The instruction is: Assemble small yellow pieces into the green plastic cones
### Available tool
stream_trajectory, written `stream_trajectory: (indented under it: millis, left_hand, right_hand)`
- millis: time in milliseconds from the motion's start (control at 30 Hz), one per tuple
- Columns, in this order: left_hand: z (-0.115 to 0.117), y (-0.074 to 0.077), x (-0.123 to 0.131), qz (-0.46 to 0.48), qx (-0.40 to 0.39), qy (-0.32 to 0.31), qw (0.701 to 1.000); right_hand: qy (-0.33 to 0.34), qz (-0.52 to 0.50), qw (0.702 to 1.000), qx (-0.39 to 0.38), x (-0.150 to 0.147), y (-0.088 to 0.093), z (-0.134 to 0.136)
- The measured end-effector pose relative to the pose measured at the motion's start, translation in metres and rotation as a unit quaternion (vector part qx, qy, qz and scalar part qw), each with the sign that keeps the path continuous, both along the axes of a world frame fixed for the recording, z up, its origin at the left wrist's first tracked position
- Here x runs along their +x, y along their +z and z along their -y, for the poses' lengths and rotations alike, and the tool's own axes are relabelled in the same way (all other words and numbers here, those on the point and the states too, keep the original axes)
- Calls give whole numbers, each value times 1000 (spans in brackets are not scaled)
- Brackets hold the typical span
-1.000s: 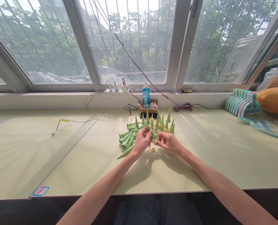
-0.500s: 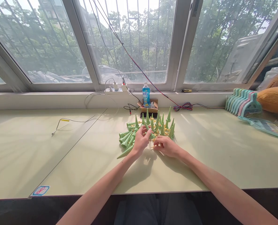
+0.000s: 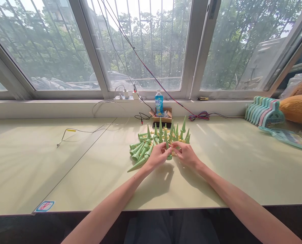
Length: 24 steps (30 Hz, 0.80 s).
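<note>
Both our hands meet on one green plastic cone standing point-up at the near edge of the pile: our left hand pinches its left side between thumb and fingers, and our right hand closes on it from the right, fingertips at its upper part. We cannot tell whether a small yellow piece sits between the right fingers. This cone rests on the tabletop near the middle, slightly toward the far edge. Just behind it stand more upright green cones, points up, with small yellow pieces scattered among their bases. To the left of our left hand lie green cones on their sides, bunched together, one long one pointing toward the near edge. At the far edge, against the sill, sits a small cardboard box with a blue-labelled bottle standing just behind it. Cables trail along the far edge. Toward the far right corner stands a row of teal and pink plastic pieces.
</note>
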State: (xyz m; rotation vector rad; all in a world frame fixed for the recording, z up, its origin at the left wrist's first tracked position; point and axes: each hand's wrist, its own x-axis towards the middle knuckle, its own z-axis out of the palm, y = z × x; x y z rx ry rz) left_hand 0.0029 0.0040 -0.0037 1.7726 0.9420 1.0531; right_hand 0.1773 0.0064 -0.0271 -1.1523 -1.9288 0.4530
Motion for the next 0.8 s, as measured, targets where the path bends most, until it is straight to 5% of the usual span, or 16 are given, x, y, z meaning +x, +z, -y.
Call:
stream_trajectory:
  millis: [400, 800]
  left_hand:
    - [0, -9, -2, -151, 136, 16, 979]
    - [3, -8, -1, -164, 129, -2, 978]
  right_hand:
    - [-14, 83, 996, -22, 5, -6, -5]
    - [-14, 77, 997, -27, 7, -8, -8]
